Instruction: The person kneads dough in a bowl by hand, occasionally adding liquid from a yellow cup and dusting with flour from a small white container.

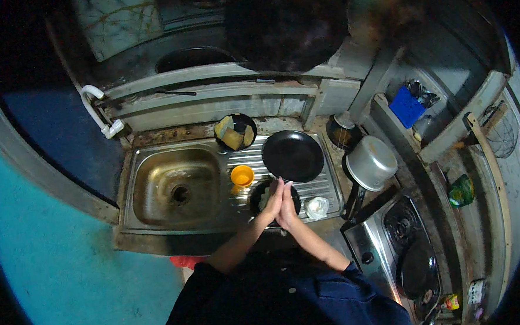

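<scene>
My left hand (273,203) and my right hand (286,211) are pressed palm to palm, fingers together and pointing away from me. Whatever may lie between the palms is hidden. Below them a dark bowl (297,202) stands on the sink's ridged drainboard, with something pale inside, partly covered by my hands. Close by on the right is a crumpled white plastic bag (316,207). Just beyond my fingertips lies a round black pan or plate (293,156). An orange cup (242,176) stands to the left of the bowl.
The steel sink basin (179,187) is at the left, under a white tap (95,109). Behind the drainboard sits a black dish (251,124) with yellowish sponge-like pieces. On the right are a silver pot (373,163), a gas stove (367,239) and a blue utensil holder (408,106).
</scene>
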The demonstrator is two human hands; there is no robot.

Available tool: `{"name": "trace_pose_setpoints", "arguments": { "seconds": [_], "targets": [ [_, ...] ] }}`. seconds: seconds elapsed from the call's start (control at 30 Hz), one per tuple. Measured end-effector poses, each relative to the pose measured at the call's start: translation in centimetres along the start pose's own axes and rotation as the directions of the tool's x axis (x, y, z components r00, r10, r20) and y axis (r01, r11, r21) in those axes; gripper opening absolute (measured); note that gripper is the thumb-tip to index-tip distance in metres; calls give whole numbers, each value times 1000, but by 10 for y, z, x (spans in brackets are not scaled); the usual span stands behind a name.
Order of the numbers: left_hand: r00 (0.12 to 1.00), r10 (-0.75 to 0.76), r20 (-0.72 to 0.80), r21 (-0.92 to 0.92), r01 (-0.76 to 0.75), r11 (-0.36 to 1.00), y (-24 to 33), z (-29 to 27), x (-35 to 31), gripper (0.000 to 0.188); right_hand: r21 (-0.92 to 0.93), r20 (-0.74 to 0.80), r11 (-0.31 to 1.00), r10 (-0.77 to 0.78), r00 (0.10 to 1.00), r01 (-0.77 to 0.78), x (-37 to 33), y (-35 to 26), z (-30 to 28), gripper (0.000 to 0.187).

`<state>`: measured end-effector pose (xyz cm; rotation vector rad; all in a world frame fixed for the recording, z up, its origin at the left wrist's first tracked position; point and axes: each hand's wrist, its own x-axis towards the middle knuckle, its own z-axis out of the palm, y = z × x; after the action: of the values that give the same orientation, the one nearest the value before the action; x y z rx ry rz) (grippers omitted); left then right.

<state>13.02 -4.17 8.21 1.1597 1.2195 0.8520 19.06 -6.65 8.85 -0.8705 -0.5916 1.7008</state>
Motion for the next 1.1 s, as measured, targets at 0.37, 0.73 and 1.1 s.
{"name": "trace_pose_setpoints", "arguments": {
  "seconds": [0.37,0.73,1.1],
  "targets": [
    [715,590,375,584,-676,449,-4,-4,-53,71,500,112,803,310,944,-323,45,-9,-58,92],
    [833,553,1,656,-418,628,-29,-4,3,64,524,279,775,236,931,-353,6,-12,-22,76],
    [782,546,300,609,-598,521,-36,9,-46,65,20,-50,997,78,996,-77,46,-27,-62,75]
  ]
}}
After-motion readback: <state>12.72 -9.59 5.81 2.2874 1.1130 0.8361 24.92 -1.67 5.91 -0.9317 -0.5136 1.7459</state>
